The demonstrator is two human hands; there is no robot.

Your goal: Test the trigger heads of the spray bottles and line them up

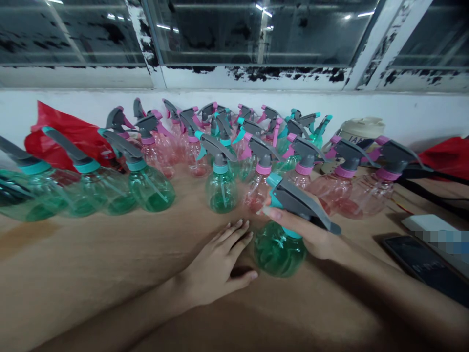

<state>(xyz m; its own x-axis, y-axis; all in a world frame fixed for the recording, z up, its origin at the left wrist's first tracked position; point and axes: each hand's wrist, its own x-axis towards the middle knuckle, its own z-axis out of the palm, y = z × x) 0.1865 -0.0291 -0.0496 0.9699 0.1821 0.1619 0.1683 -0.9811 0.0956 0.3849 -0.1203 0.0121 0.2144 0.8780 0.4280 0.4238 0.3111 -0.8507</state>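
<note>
1. The right hand [318, 239] reaches in from the near right and grips the neck of a green spray bottle [279, 254], one finger stretched leftward below the teal nozzle; the other fingers are mostly hidden.
2. That bottle stands right of centre, near the person, its grey lever pointing right; whether its base touches the table [110, 278] is unclear.
3. The left hand [216, 266] holds nothing: palm down over the wood, fingers extended far and rightward, thumb spread wide towards the bottle, just beside it. Its forearm slants in from the near left.
4. Beyond the fingertips stands another green bottle [221, 193]; more green ones [152, 193] line the left.
5. Pink bottles [346, 190] stand to the right, with others farther back.
6. At near right lies a phone [425, 264]; at far left, a red bag [62, 132].
</note>
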